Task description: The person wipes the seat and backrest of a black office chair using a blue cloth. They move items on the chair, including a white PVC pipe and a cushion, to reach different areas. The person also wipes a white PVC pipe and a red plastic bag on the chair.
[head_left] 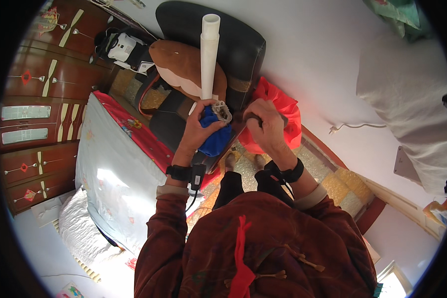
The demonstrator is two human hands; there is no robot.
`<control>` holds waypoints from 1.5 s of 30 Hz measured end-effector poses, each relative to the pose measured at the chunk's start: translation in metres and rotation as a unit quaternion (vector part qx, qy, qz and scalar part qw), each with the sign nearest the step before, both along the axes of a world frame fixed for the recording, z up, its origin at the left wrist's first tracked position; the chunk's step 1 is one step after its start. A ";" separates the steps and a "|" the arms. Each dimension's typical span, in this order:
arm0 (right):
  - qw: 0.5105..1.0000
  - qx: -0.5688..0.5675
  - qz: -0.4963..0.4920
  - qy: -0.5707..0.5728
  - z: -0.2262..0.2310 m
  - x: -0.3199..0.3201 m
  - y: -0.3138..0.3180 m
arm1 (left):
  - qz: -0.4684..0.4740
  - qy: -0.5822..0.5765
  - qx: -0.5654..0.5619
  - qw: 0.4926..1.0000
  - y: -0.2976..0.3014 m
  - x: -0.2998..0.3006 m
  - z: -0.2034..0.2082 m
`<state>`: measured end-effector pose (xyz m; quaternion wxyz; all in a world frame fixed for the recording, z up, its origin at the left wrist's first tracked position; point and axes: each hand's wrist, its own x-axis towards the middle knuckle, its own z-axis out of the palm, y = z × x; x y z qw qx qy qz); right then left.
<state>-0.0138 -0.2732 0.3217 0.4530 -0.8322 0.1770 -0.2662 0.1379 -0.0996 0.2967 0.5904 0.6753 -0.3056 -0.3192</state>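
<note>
The blue bundle (216,139) is in your left hand (196,130), the grip pinching around it; your right hand (268,126) is clenched, on what I cannot tell surely. It seems best to keep this pinch light and steady. The bundle looks soft, its greyish top (224,112) crumpled. Beyond it rises a white tube (209,59).

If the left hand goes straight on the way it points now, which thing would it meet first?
Probably the white tube, just beyond the left hand in the picture, though the depth between them is unclear.
</note>
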 end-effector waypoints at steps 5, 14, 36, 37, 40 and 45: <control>0.998 -0.015 -0.027 0.058 0.021 -0.002 0.018 | -0.009 -0.007 0.004 1.000 0.000 -0.003 0.000; 0.973 0.169 0.071 -0.142 0.013 0.006 0.014 | -0.008 0.010 0.008 1.000 0.000 -0.006 0.002; 0.993 -0.101 -0.012 0.066 0.012 0.017 0.028 | -0.013 -0.004 -0.002 1.000 -0.006 -0.011 -0.003; 0.990 -0.131 -0.004 0.059 0.011 0.018 0.027 | -0.013 -0.006 -0.003 1.000 -0.006 -0.011 -0.003; 0.984 -0.174 -0.010 0.046 0.008 0.020 0.028 | -0.015 -0.036 -0.007 0.999 -0.006 -0.011 -0.005; 0.978 -0.185 0.017 0.093 0.007 0.023 0.026 | -0.033 -0.022 -0.002 0.999 -0.009 -0.012 -0.009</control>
